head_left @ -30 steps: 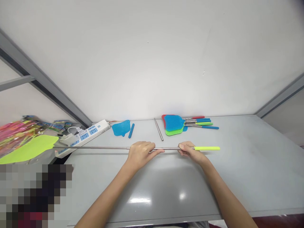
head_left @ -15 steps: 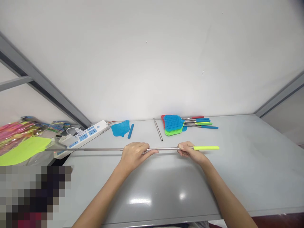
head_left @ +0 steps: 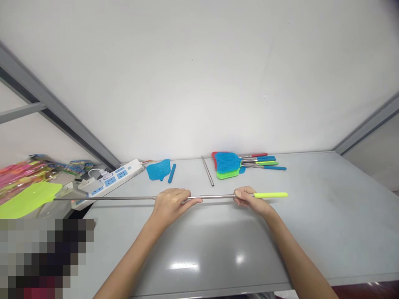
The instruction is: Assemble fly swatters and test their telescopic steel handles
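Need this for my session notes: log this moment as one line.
left hand: holds metal shaft of lime-green fly swatter | right hand: holds shaft by lime-green handle | nearby: power strip, stacked fly swatters

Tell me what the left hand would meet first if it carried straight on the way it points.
The left hand already wraps the steel shaft of the lime-green fly swatter. Past it, the loose steel rod looks first in line, though depth is hard to judge.

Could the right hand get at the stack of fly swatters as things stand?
Probably yes. The right hand lies close in front of the stack of fly swatters, nothing standing between them, but it grips the steel shaft of a lime-green swatter and would likely have to let go first.
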Tool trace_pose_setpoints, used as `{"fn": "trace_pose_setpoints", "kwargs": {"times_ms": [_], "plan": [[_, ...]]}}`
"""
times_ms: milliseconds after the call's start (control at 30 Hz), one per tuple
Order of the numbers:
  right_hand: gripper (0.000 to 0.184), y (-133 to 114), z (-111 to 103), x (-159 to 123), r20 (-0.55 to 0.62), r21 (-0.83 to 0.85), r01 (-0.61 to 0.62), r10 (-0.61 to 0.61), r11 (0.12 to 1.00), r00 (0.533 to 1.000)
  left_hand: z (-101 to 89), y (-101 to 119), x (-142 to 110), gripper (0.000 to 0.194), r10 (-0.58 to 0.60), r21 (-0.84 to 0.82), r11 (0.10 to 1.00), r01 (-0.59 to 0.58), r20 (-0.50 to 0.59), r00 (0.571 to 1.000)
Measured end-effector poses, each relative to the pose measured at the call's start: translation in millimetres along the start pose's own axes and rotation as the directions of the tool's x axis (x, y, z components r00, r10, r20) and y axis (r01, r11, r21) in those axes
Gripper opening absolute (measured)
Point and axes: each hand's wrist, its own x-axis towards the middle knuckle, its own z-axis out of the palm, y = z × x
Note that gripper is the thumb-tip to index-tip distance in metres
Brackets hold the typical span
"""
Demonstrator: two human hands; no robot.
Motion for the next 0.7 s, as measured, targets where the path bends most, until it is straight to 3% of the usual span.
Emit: {"fn": "trace_pose_setpoints", "kwargs": {"times_ms": [400,700], "plan": [[0.036,3.6,-7.0,0.1,-0.07,0.023,0.051,-0.049,0.998,0.996,-0.9,-9.2,-4.9,0.04,-0.017,0.044,0.999,0.017,-0.005,1.0],[0.036,3.1,-7.0,0.8,-0.057,0.017,0.049,-0.048,0.999,0.997,-3.9,-11.2,-9.0,0.041,-0.014,0.068,0.998,0.015,-0.02,1.0]]}}
